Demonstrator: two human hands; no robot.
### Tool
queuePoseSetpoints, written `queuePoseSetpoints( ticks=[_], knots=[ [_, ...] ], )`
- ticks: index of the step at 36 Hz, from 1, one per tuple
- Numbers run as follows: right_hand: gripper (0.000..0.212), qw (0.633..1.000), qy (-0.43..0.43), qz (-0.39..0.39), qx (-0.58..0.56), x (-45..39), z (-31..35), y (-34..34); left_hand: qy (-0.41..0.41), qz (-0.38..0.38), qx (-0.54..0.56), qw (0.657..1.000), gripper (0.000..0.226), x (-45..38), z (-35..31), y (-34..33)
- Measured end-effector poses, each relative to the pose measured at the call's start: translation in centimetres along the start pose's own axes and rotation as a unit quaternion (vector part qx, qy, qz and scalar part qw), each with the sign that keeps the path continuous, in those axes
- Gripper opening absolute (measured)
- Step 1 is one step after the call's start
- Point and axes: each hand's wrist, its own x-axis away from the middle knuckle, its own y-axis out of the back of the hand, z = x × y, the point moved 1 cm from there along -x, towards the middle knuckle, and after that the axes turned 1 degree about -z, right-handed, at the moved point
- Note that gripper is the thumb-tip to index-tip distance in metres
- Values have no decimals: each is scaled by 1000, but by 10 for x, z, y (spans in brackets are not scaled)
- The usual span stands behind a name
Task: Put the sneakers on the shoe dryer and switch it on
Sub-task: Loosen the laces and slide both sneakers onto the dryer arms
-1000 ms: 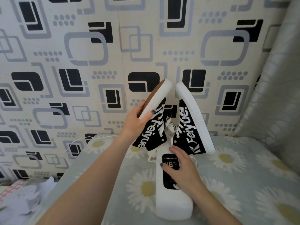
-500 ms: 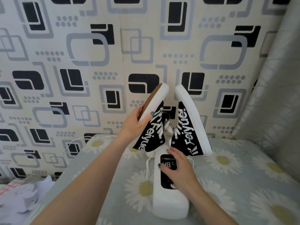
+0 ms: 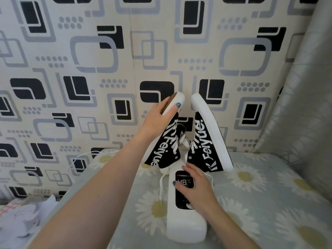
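Sneakers, 2 pcs, black/white: left sneaker (image 3: pixel 162 148) and right sneaker (image 3: pixel 206 139) mounted toe-up on shoe dryer (image 3: pixel 186 223). Left hand (image 3: pixel 159 116) fingers grasp left sneaker's sole. Right hand (image 3: pixel 196 186) fingers spread flat on lit display (image 3: pixel 184 182).

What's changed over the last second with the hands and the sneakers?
The left hand slid up the left sneaker from mid-sole to near its toe end, gripping there now. The right hand stayed on the shoe dryer panel, display unchanged. The right sneaker stayed mounted.

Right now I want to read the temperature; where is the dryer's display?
In the head view, the display sits centre-low on the white shoe dryer, just below the two sneakers, partly under the right hand.
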Motion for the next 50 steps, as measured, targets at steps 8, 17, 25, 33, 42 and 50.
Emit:
queuePoseSetpoints(
  ticks=[8,17,25,33,42,50],
  knots=[
    [65,1000,6,0,2,-2,-3,-2,2,-3,17,1000,61,5,7,0],
    [65,1000,8,-3,2,-3,-4,-2,-2,6,29,1000,61,5,12,1],
    [65,1000,3,0,-6,-3,-5,-2,0,14,35,999,60,8,9,3],
    [64,999,-15,5,-30,-2,-3,-2,39,-1,51,998,69,14,4,6],
    [39,997,-27,-5,-77,10,-3,3,90,19,-28,995,46,70,13,17],
    [43,988,-65,-43,-133,38,-11,0,255,39,-113,960,44,135,18,23]
  ],
)
